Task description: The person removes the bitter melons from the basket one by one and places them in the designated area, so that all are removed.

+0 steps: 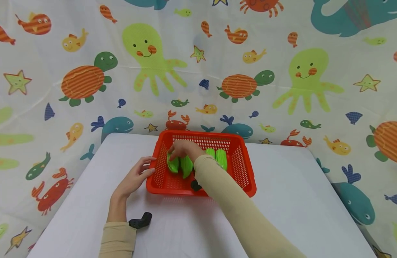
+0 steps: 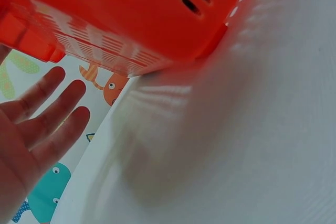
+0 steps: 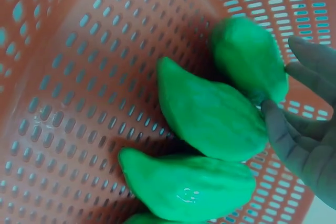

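- Right sleeve (image 1: 240,208): tan, nearest on the right, slanting up and leftward over the front of the basket.
- Left sleeve (image 1: 117,240): also tan, at the bottom edge, left of centre, with a black device (image 1: 141,220) at its cuff.
- Table (image 1: 282,193): white, under the basket and reaching out on both sides.
- Left hand (image 1: 133,181): open, fingers loosely extended, their tips at the left rim of the basket. The left wrist view shows three fingers spread apart outside the wall.
- Basket (image 1: 175,191): red, slotted, toward the far side of the table.
- Right hand (image 1: 183,148): reaching into the basket from above, at the far end of the leftmost piece (image 1: 173,166). Thumb and fingers lie about that blunt end; I cannot tell whether they pinch it.
- Green pieces (image 3: 210,116): shiny, inside the basket, tapered ends toward the person. In the head view two show left of the right wrist and two right of it; the right wrist view has them side by side in a row.
- Cloth (image 1: 145,34): white, printed with sea animals, hanging behind the table.
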Action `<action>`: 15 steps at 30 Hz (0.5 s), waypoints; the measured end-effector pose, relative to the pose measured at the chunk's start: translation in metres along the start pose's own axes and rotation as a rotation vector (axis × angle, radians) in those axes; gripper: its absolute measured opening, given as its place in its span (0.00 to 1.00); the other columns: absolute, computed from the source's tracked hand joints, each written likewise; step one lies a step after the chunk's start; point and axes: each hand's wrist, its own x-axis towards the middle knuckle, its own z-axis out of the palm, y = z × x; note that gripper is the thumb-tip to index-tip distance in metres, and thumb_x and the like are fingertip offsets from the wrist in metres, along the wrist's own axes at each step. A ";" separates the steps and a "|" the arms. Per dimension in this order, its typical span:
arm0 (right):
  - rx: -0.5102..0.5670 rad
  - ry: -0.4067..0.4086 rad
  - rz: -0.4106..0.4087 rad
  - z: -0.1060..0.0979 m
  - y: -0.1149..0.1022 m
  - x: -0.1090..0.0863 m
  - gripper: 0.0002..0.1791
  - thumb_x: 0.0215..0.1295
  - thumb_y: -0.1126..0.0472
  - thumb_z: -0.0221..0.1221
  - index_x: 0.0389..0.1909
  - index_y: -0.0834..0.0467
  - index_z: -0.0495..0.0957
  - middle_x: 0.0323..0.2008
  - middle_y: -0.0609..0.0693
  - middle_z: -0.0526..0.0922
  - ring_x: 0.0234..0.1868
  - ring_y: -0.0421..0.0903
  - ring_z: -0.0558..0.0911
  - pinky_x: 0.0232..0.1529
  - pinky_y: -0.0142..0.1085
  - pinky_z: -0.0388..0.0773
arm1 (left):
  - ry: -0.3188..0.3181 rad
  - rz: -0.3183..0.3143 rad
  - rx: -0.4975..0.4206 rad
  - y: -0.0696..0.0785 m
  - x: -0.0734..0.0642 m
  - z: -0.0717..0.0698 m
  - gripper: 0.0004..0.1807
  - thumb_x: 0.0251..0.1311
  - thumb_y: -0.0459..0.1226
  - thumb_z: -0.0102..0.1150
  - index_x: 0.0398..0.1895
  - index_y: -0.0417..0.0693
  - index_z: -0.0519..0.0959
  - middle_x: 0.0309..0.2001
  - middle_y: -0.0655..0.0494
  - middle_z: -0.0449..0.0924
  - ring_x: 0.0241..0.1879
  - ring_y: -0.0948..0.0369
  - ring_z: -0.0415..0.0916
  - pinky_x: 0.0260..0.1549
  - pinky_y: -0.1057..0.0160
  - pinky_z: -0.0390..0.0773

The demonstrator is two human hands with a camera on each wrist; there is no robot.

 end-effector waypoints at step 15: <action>-0.101 0.048 -0.043 0.004 -0.003 0.002 0.27 0.67 0.54 0.62 0.66 0.54 0.72 0.60 0.51 0.77 0.54 0.45 0.75 0.60 0.39 0.73 | 0.001 0.006 -0.006 0.002 -0.002 0.000 0.26 0.68 0.46 0.56 0.67 0.59 0.64 0.68 0.45 0.62 0.65 0.40 0.64 0.55 0.40 0.73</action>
